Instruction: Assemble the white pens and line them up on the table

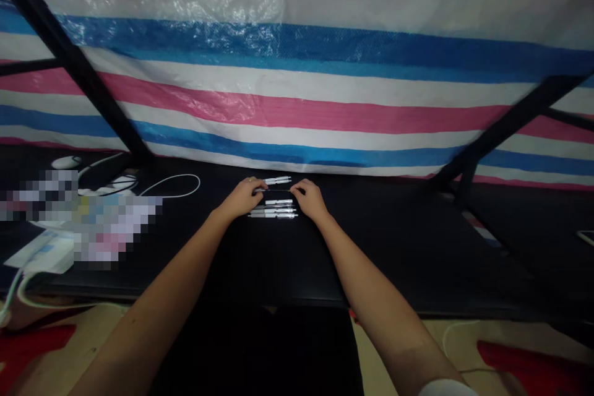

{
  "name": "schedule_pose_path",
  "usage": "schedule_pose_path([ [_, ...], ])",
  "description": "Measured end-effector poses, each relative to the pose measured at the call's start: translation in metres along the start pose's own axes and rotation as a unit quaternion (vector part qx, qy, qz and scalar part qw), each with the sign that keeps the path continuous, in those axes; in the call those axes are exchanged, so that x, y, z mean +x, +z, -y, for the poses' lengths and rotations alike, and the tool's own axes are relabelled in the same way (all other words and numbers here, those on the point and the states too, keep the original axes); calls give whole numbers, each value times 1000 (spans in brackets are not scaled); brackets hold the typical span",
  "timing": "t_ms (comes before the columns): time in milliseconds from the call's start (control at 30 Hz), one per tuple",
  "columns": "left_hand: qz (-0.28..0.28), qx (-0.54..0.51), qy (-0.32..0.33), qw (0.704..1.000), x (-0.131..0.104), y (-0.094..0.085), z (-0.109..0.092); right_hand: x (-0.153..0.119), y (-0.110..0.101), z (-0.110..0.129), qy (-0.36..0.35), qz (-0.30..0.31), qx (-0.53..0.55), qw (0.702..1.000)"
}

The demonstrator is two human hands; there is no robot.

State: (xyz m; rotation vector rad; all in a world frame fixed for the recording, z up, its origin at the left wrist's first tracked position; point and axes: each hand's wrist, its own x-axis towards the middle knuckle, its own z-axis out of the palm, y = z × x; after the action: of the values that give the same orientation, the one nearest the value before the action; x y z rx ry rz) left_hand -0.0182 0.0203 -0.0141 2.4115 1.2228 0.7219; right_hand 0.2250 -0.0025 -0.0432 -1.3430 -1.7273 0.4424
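Over the black table, my left hand (244, 196) has its fingers closed on the left part of a thin pen-like piece (260, 190). A thin dark line runs from there toward my right hand (308, 197), whose thumb and fingers are pinched at its right end; what they grip is too small to name. Just beyond my hands lie silvery-white pens (278, 180). Nearer, between my wrists, several more pens (273, 213) lie side by side, tips and clips pointing left and right.
The black table (394, 247) spans the view. At left are a white cable (185, 176), a white mouse-like object (66, 163), a white power strip (53, 253) and blurred-out items. Black slanted bars (88, 80) frame a striped sheet (301, 86) behind. A phone-like edge shows far right.
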Motion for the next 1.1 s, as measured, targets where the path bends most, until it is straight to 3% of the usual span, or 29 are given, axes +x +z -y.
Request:
schedule_pose_path([
  [267, 6, 34, 0, 999, 0, -1, -12, -5, 9, 16, -48, 5, 44, 998],
  [500, 14, 103, -104, 989, -8, -32, -1, -4, -5, 11, -36, 62, 9, 997],
  [667, 44, 112, -127, 985, -14, -48, 12, -5, -7, 6, -36, 86, -41, 995],
  [1100, 39, 61, -134, 988, -10, -31, 8, -4, -3, 5, -26, 78, -74, 994],
])
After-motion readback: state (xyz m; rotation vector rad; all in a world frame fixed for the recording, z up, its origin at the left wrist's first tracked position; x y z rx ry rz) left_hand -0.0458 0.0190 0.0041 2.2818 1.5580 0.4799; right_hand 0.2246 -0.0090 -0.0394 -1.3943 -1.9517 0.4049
